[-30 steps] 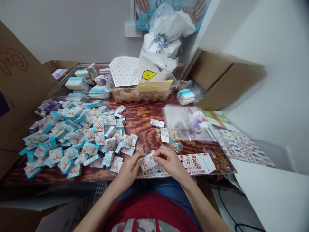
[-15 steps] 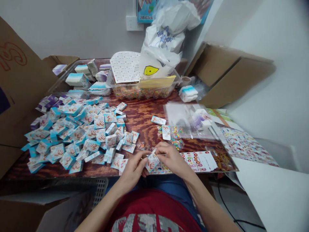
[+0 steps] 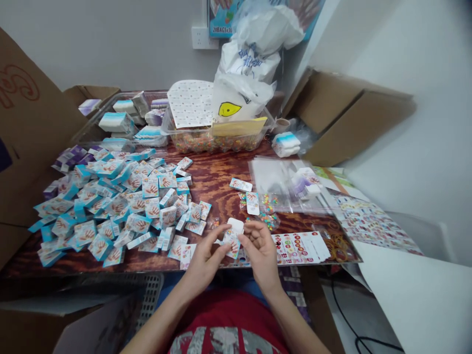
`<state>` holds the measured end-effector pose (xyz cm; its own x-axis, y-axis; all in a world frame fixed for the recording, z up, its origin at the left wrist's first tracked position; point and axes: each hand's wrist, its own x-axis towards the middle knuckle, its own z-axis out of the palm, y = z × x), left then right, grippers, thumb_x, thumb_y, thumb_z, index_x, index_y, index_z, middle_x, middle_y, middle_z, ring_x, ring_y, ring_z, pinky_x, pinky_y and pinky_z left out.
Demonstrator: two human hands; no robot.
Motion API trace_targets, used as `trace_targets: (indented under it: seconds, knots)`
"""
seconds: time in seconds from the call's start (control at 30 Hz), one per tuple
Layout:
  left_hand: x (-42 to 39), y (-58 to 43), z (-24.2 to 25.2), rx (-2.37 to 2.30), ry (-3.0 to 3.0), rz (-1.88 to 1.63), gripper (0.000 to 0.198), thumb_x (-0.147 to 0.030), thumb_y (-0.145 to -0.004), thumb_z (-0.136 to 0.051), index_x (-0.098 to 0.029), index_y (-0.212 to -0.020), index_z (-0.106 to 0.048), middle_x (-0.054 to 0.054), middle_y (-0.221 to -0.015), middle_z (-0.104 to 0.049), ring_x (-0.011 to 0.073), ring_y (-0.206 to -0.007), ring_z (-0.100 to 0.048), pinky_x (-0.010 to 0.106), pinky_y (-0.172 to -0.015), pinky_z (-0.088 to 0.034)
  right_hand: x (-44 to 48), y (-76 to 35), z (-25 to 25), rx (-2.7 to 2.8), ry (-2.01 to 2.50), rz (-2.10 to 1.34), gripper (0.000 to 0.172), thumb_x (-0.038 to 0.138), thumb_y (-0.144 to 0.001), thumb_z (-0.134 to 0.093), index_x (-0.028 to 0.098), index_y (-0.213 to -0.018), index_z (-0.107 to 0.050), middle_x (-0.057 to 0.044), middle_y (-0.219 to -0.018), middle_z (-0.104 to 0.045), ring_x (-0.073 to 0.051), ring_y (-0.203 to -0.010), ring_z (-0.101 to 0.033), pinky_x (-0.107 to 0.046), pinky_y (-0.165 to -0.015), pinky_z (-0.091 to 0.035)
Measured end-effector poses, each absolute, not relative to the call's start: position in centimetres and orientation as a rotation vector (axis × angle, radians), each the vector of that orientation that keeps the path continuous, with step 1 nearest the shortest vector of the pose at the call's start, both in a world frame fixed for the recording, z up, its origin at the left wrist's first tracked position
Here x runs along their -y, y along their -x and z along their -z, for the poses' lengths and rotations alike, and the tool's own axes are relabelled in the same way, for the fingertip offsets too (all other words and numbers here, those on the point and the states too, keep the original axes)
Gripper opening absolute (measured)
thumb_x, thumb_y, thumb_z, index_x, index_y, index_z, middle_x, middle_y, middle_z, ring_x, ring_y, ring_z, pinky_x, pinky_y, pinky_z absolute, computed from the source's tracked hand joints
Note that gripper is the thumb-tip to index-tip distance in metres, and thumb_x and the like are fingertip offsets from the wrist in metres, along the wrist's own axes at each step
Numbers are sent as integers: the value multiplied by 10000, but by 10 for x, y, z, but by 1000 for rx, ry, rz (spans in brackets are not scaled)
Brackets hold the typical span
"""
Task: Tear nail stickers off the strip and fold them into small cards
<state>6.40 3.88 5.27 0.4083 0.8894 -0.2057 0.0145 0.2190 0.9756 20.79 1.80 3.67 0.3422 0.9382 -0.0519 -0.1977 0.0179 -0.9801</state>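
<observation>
Between my hands, over the table's front edge, is a small printed cardboard box [image 3: 232, 242] with a hand picture on its face and a white flap up at its top. My left hand [image 3: 207, 255] pinches its left side between thumb and fingers. On its right edge rests the thumb of my right hand [image 3: 262, 253], whose fingers curl behind it. Just beyond lie a flat white printed card [image 3: 252, 203], a similar small box [image 3: 241, 185] and small clear bags of coloured beads [image 3: 270, 220]. Sticker sheets [image 3: 300, 247] lie partly under my right hand.
A big heap of small blue-and-white boxes [image 3: 121, 196] covers the table's left. Behind stand a clear tub [image 3: 217, 141] of bagged beads and a tray of stacked flat cartons [image 3: 116, 123]. Rubber bands [image 3: 337, 242] lie at right, near an open cardboard box [image 3: 350, 113].
The held box has turned more upright, and its white top flap now shows. My right hand has turned and moved back from over the box's top to its right side.
</observation>
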Motion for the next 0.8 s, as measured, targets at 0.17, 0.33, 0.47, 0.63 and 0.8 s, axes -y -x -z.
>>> trace_targets:
  seconds: [0.17,0.33,0.47,0.63,0.8]
  knots:
    - [-40,-57,-54,-1002,-1247,-665,350,-365,-855,-637,-211,-1165,-581,-29,-752,-573,97,-569,-560,206,-537,-510,-12,-216,-33,973,1355,-1014,160,343,-815,-678,202,-879,-639,-10,-788,-653,-156,-723,-607,-252,-655,-477]
    - [-37,-57,-48,-1010,-1186,-647,336,-375,-852,-635,-222,-1142,-562,-53,-709,-527,93,-547,-564,208,-525,-523,-5,-210,-27,976,1398,-945,185,326,-838,-651,221,-986,-614,-17,-870,-670,-160,-778,-623,-259,-693,-478]
    - [-36,-57,-47,-1026,-1175,-666,344,-373,-851,-633,-223,-1150,-556,-43,-746,-544,95,-564,-574,211,-533,-535,-6,-207,-26,941,1401,-942,177,333,-833,-661,223,-963,-610,-10,-864,-659,-152,-777,-610,-253,-703,-469]
    - [-35,-53,-44,-1025,-1179,-648,338,-374,-851,-629,-218,-1140,-551,-48,-744,-514,98,-565,-571,220,-525,-537,-9,-211,-28,1011,1341,-1132,160,344,-825,-656,194,-774,-636,4,-732,-606,-132,-664,-547,-229,-602,-427]
    - [-32,-46,-40,-971,-1219,-590,320,-361,-885,-588,-223,-1169,-539,-50,-712,-524,109,-562,-586,226,-539,-520,-9,-213,-32,957,1311,-1234,277,348,-823,-652,218,-1063,-605,-2,-809,-656,-160,-726,-602,-256,-670,-462]
